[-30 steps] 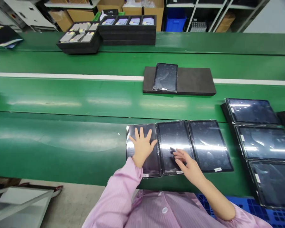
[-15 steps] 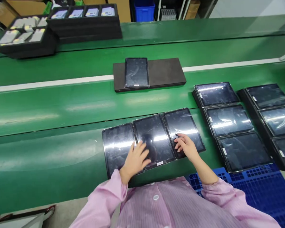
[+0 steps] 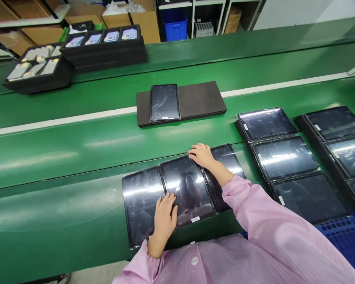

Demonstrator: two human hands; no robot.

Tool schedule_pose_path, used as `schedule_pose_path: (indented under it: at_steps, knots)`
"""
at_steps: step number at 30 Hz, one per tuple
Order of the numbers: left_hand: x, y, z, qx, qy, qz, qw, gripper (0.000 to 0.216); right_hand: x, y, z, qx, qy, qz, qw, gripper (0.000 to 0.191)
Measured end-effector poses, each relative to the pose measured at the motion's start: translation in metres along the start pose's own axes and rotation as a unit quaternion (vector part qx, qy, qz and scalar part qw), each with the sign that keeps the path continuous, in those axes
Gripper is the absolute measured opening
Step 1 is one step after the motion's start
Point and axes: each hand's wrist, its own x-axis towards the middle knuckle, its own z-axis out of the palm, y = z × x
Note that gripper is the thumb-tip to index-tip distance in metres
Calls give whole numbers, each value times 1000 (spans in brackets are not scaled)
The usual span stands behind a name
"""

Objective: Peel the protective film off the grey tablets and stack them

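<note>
Three black, glossy tablet-like screens lie side by side in front of me: the left screen, the middle screen and the partly covered right screen. My left hand rests over the seam between the left and middle ones, fingers stretched forward, thumb apart. At the far edge of the middle screen, near its upper right corner, my right hand touches with slightly bent fingers; its forearm crosses the right screen. No grip is visible in either hand. A small white label marks the middle screen's near edge.
Another screen lies on a flat black foam board farther off. On my right, more screens sit in rows on black trays above a blue plastic pallet. Black divided boxes with parts stand at the back left.
My right hand has moved from over the right screen up and left to the middle screen's far edge. My left hand has shifted slightly down with its fingers closer together. The camera view has tilted.
</note>
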Motion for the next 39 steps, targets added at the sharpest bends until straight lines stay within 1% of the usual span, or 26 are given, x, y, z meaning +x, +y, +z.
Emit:
schedule_pose_path:
  at_steps: [2,4,6,8,10,12,13,14,16,17,18,19,20,22,23,25,27,28,30,31,32,33,34,35,37,39]
  knots:
    - [5,1,1,-53,17,-81,995,27,7,-2,1,-7,-19,-29,999,11]
    - [12,4,0,-122,28,-186,975,32,-1,-6,-2,-4,-32,-65,997,13]
    - [19,7,-4,-209,41,-285,935,50,-26,-15,-10,4,-55,-108,993,14]
    - [22,7,-12,-303,48,-344,887,65,-65,-26,-20,40,-110,-167,979,16]
    - [17,4,-22,-380,25,-348,856,57,-107,-34,-31,173,-230,-264,921,22]
    - [6,1,-31,-442,-22,-321,837,28,-141,-34,-38,307,-334,-254,854,21]
    - [0,-1,-35,-470,-42,-312,825,20,-152,-30,-40,345,-325,-219,853,22]
    - [-6,-2,-37,-496,-50,-309,810,21,-159,-23,-40,352,-285,-181,873,24]
    - [-10,-3,-36,-539,-30,-320,779,23,-164,-8,-35,270,-157,-130,941,28]
    - [-8,-4,-33,-546,-11,-328,771,20,-163,0,-31,204,-114,-128,964,30]
    - [-3,-4,-30,-541,1,-329,774,18,-163,7,-27,141,-104,-141,974,32]
    - [5,-4,-26,-519,9,-321,793,24,-162,11,-23,94,-122,-159,975,33]
    - [15,-5,-22,-478,9,-305,824,37,-163,14,-19,66,-148,-170,972,35]
    - [40,-7,-16,-348,-25,-247,904,63,-165,13,-14,41,-174,-155,972,48]
    - [52,-10,-14,-270,-51,-209,939,67,-165,10,-11,27,-174,-134,975,55]
    - [74,-16,-14,-135,-108,-137,975,64,-164,2,-7,-8,-168,-87,982,57]
    - [87,-23,-17,-62,-156,-93,981,63,-155,-10,-2,-6,-181,-52,982,55]
    - [91,-27,-19,-48,-173,-81,980,63,-147,-17,-1,31,-197,-36,979,55]
    - [95,-33,-23,-47,-199,-62,977,61,-125,-31,2,194,-232,18,953,58]
    - [96,-35,-24,-47,-205,-54,976,59,-111,-38,2,299,-233,62,923,57]
    - [97,-37,-25,-46,-207,-47,976,58,-96,-42,1,400,-219,116,882,55]
    - [97,-39,-25,-43,-207,-43,976,56,-81,-45,-1,488,-176,169,838,48]
    - [97,-40,-25,-37,-205,-40,977,53,-69,-46,-4,526,-136,192,818,41]
    - [98,-42,-24,-31,-201,-40,978,48,-59,-45,-8,548,-104,202,805,35]
    - [96,-44,-23,-22,-196,-40,980,35,-52,-36,-18,565,-65,202,798,29]
    - [91,-44,-23,-17,-194,-35,980,32,-65,-25,-26,572,-61,198,794,28]
